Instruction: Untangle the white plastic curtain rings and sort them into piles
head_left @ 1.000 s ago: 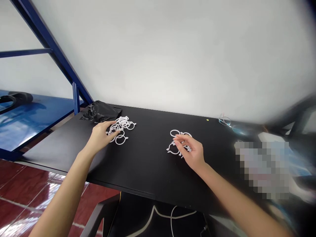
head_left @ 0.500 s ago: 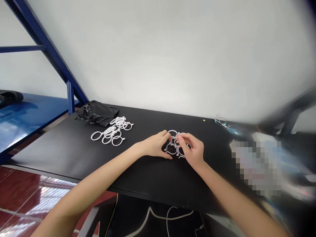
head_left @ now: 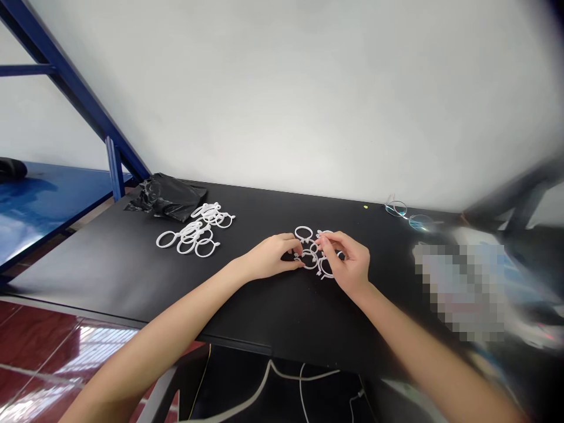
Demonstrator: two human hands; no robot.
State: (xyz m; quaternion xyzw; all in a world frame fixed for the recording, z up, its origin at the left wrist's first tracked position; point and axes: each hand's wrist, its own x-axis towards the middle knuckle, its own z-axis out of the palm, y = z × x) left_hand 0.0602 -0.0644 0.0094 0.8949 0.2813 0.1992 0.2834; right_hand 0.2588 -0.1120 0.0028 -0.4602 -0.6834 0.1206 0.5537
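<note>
White plastic curtain rings (head_left: 304,233), each with a small eyelet, lie in a loose cluster on the black tabletop between my hands. My left hand (head_left: 278,254) is at the cluster's left side, thumb and fingers closed on the edge of one ring. On the other side, my right hand (head_left: 348,258) pinches a ring at the cluster's upper right with thumb and index finger. Its fingers hide part of the rings there. Farther left, a pile of similar white rings (head_left: 205,248) lies overlapping.
A crumpled black plastic bag (head_left: 170,197) rests behind the left pile. Eyeglasses (head_left: 396,208) lie near the wall at the right. Beside my right forearm is a blurred pale package (head_left: 458,294). A blue metal frame (head_left: 83,88) stands at the left, and cables (head_left: 264,382) hang below the table edge.
My left thumb and fingers have closed from a wider spread onto a ring. My right hand has shifted slightly right, still pinching. The view has moved a little.
</note>
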